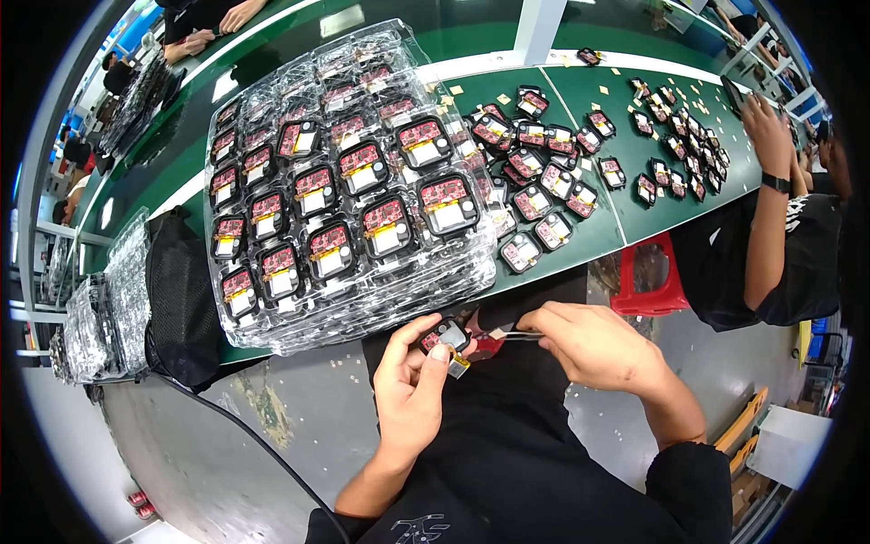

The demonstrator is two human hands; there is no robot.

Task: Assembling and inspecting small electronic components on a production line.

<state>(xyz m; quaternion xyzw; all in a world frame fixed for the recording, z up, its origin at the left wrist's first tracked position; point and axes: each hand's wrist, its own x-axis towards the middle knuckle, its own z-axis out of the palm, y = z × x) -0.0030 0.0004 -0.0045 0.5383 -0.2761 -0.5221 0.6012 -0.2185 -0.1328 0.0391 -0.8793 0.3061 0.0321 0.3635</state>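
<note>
Near the lower middle of the frame, left hand point(412, 390) half curled, pinching a small black-rimmed gadget point(444, 337) between thumb and fingers, with a yellow tab point(459, 365) sticking out below; just right of that, right hand point(598, 349) with fingers drawn together on a thin metal tool point(521, 336), tip pointing left, near a small pale square point(496, 333); cannot tell whether gripped. Looks like fine handwork on this single gadget, probably part-way through; seems to call for a steady left pinch and a light, exact tool tip, clear of the tab. For room, at far left, stacked clear trays point(118, 272) beside a black bag point(186, 290), with a black cable point(254, 435) sagging toward the bottom; at left centre, a tall tray stack point(362, 313), its near corner tight above the left hand; at upper centre, loose gadgets point(535, 172) heaped close to the near edge of the green table point(621, 145); at right, a red stool point(666, 295) below the table and, higher, a co-worker's hand point(766, 136), well apart.
</note>
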